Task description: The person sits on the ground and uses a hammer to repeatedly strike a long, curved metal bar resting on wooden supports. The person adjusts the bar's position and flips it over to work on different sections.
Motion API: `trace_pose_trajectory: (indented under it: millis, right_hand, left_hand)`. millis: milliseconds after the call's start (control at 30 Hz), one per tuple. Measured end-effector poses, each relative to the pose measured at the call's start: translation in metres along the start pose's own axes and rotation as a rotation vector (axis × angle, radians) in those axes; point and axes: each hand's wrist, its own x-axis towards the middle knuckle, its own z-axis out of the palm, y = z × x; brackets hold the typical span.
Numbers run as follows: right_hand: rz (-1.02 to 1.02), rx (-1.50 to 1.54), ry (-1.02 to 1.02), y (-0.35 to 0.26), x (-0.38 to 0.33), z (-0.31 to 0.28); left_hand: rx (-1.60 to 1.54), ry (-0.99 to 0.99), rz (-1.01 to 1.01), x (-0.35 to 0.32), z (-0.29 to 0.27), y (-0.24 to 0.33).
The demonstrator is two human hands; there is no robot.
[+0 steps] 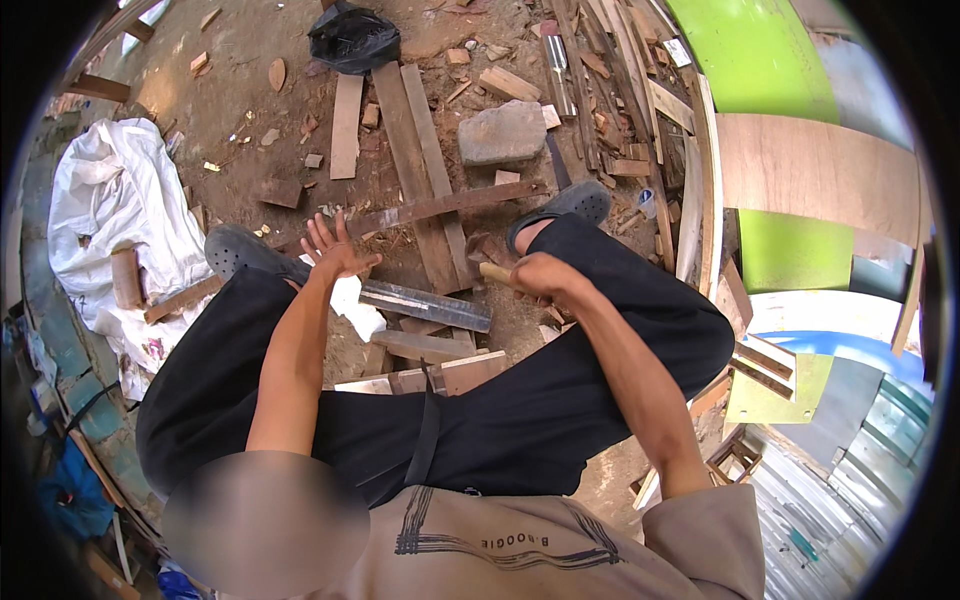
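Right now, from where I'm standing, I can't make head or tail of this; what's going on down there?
A person is low over dirt ground strewn with wood scraps. The right hand grips what looks like a wooden handle. The left hand is open, fingers spread, near a long dark plank and a grey metal bar; whether it touches either is unclear. A grey block lies beyond the right hand.
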Motion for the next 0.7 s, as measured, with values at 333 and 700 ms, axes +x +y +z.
trace_pose_trajectory:
  millis: [333,700]
  right_hand:
    - [0.141,0.351,-0.144,0.000,0.029,-0.145]
    - [0.274,0.479,-0.301,0.006,0.070,-0.231]
  left_hand:
    - [0.015,-0.046,0.022,-0.003,-0.013,0.002]
    - [0.001,-0.099,0.012,-0.011,-0.020,0.001]
